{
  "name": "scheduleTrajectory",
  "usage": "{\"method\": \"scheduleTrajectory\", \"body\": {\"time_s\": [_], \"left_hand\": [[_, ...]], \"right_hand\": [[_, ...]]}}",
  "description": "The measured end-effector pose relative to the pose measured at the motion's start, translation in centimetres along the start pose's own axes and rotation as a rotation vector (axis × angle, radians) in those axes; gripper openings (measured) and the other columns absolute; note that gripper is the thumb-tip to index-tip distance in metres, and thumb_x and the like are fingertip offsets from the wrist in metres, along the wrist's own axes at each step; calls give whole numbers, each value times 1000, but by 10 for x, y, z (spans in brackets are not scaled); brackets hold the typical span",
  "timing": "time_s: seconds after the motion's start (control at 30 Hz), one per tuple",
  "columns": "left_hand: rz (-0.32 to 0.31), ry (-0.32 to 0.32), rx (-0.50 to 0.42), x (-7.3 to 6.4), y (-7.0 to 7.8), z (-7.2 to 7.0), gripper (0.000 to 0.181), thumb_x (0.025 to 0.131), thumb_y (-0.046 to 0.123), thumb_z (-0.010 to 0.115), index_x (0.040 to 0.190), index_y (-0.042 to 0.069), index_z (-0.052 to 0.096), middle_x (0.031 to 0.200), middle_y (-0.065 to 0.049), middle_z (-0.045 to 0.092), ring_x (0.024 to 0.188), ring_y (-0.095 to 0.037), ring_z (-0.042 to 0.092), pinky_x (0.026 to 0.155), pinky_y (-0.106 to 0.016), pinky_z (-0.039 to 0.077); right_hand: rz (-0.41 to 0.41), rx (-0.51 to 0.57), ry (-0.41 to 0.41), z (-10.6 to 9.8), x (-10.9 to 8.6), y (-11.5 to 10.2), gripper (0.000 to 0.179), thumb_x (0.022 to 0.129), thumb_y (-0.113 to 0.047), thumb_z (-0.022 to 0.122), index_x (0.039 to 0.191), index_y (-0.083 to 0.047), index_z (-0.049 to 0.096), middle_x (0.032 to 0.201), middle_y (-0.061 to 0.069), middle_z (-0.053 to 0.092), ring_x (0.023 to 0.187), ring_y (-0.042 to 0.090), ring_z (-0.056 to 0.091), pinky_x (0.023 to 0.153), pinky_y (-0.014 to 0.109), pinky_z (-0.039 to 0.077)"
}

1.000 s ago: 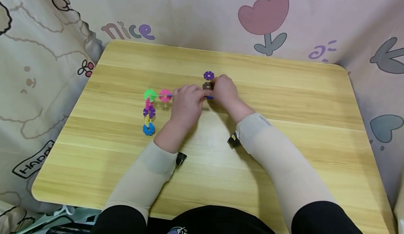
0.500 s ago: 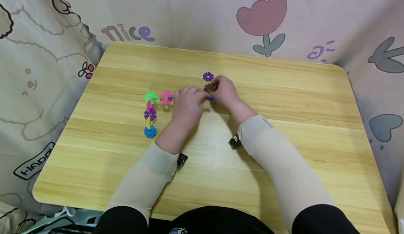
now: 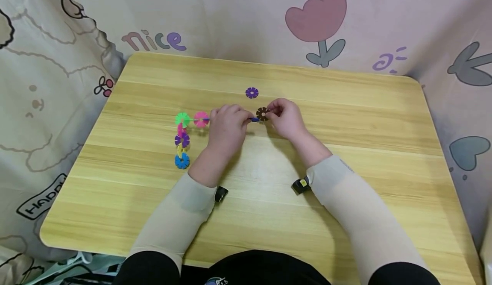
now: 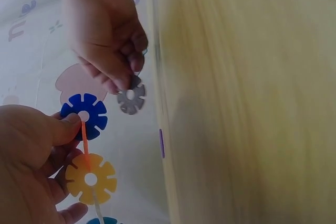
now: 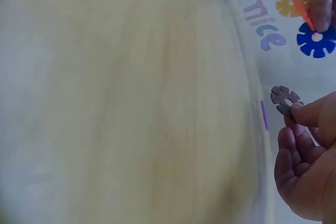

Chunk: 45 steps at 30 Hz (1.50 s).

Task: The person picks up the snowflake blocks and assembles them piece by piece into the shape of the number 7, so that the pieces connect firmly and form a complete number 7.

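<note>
My left hand (image 3: pixel 229 129) pinches a dark blue notched plastic disc (image 4: pixel 98 109) between thumb and fingers. It is the end of a chain: in the left wrist view an orange disc (image 4: pixel 85 142) seen edge-on and a yellow disc (image 4: pixel 107 174) follow it. Further left in the head view come a pink disc (image 3: pixel 201 115), a green disc (image 3: pixel 180 117) and a leg of linked discs ending in a light blue disc (image 3: pixel 182 164). With thumb and fingertips my right hand (image 3: pixel 288 120) grips a brown disc (image 3: pixel 259 115), which is apart from the dark blue one in the left wrist view.
A loose purple disc (image 3: pixel 251 89) lies on the wooden table (image 3: pixel 365 169) beyond both hands. Patterned cloth (image 3: pixel 230 20) hangs along the table's back edge and left side.
The brown disc was near the purple disc; my right hand has lifted it and brought it right and toward me, near the chain's end. My left hand stays in place.
</note>
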<state>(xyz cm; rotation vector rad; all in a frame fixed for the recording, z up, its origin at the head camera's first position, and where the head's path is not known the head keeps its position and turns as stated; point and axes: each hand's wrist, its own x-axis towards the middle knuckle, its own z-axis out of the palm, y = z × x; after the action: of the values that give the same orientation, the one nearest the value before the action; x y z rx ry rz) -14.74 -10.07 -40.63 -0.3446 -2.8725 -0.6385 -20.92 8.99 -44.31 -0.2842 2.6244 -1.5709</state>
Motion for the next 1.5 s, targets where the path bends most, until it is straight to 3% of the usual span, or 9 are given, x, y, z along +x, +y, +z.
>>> {"method": "scheduleTrajectory", "body": {"time_s": [0.17,0.4,0.53,0.7,0.9,1.13,1.5], "left_hand": [[-5,-4,-6,0,1,0,14,104,20,69,112,16,80,112,-2,74,109,-26,64,102,-52,43],[-21,-20,-11,0,2,-2,16,106,21,67,113,16,80,115,-2,74,111,-26,63,104,-51,42],[-22,-14,-8,1,2,-3,16,106,22,67,114,15,79,117,-2,74,112,-26,63,105,-52,41],[-19,-5,-8,1,2,-2,16,106,21,67,114,16,79,117,-2,74,111,-26,64,105,-52,41],[-3,28,-4,1,2,0,15,105,21,68,111,15,80,113,-2,75,107,-26,64,102,-51,42],[7,42,-6,0,1,2,14,105,20,68,110,15,80,113,-2,75,106,-26,65,98,-51,43],[28,16,-27,-1,2,1,13,103,19,70,108,15,81,107,-1,74,104,-25,64,104,-52,41]], "right_hand": [[-83,34,43,-9,-12,-1,22,96,5,72,117,8,74,97,21,74,84,24,67,76,26,55],[-115,122,73,-15,-24,1,11,95,4,73,104,7,78,90,22,76,72,13,64,66,20,53],[-93,174,77,-15,-28,-1,9,95,3,72,102,8,76,86,20,74,67,10,61,61,20,51],[-31,246,65,-15,-35,-5,10,95,4,71,103,10,73,81,13,74,64,17,64,56,21,52],[5,315,67,-12,-39,-7,13,95,4,70,105,12,73,79,9,75,66,21,70,61,28,59],[9,337,65,-9,-39,-4,16,95,5,69,109,13,74,75,0,74,64,11,68,64,28,60],[-39,310,44,-9,-38,-4,17,95,6,70,109,14,74,84,19,77,65,3,67,64,19,57]]}}
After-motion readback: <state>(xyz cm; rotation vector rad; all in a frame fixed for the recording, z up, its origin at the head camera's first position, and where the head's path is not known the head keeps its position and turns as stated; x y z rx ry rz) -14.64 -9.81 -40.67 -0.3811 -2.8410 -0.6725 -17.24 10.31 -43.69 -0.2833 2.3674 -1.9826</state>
